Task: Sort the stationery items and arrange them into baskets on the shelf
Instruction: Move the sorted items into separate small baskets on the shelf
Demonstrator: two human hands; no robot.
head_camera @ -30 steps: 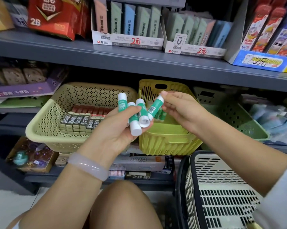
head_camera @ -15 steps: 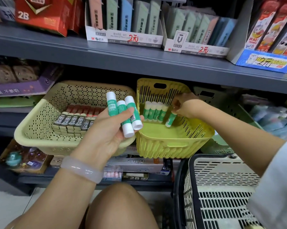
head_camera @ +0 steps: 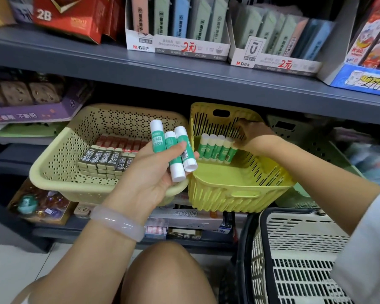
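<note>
Green-and-white glue sticks (head_camera: 177, 150), three of them, sit gripped in the left hand (head_camera: 150, 172), fingers curled round their middles, caps fanned upward. Just right of that hand stands the yellow basket (head_camera: 233, 194) on the shelf (head_camera: 184, 82). Inside it, the right hand (head_camera: 253, 137) reaches to a row of five glue sticks (head_camera: 215, 149) leaning against the back wall; its fingertips touch the rightmost one, though whether they pinch it I cannot tell. Behind the left hand lies a beige basket (head_camera: 53, 172) of 2B boxes (head_camera: 104, 160).

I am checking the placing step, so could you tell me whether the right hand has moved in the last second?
Yes. The right hand went from in front of the yellow basket into it, back toward the rear wall, now at the glue stick row.
</note>
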